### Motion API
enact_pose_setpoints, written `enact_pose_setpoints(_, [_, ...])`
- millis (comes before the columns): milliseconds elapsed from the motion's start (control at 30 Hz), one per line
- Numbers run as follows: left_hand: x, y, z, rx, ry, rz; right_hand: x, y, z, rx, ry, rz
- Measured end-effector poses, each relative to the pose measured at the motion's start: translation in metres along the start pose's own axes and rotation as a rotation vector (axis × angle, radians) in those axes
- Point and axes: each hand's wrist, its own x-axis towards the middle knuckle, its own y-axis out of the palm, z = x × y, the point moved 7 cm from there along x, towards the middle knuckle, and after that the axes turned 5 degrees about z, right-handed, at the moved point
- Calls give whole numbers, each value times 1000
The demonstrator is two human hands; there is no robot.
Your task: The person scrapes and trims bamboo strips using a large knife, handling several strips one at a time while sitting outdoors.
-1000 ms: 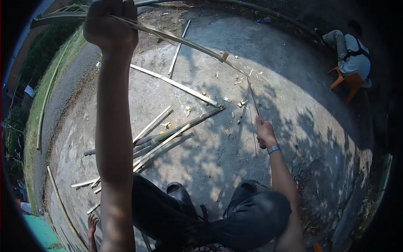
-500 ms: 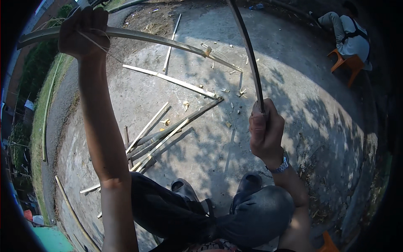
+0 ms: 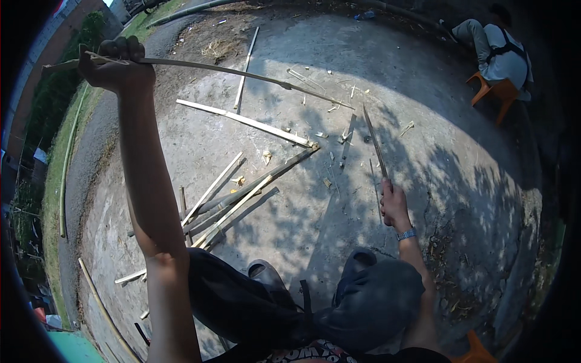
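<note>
My left hand (image 3: 115, 63) is raised high at the upper left, fist closed around a long thin bamboo strip (image 3: 242, 74) that reaches right and down toward the concrete. My right hand (image 3: 394, 202) is low at the right, closed on the handle of a long dark blade (image 3: 375, 144) that points up and away from me. The blade's tip lies just right of the strip's far end; I cannot tell whether they touch. My knees in dark trousers and two dark shoes fill the bottom centre.
Several split bamboo slats (image 3: 245, 190) lie on the concrete ground (image 3: 436, 157) in front of my legs, with chips scattered about. A long pale slat (image 3: 245, 121) lies farther out. A seated person (image 3: 499, 51) on an orange stool is at the upper right. Grass borders the left.
My right hand has dropped from in front of me, taking the blade lower and farther out. The left hand still holds the strip high, with the view shifted slightly.
</note>
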Motion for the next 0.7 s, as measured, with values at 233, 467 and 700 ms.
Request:
enact_pose_setpoints(233, [1,36,7,196,128,17,-50,22,28,227,30,110])
enact_pose_setpoints(467, [-5,33,17,129,-6,-93,-61,49,107,317,-314,197])
enact_pose_setpoints(700, [-28,71,10,22,-70,14,-106,32,247,485,-712,242])
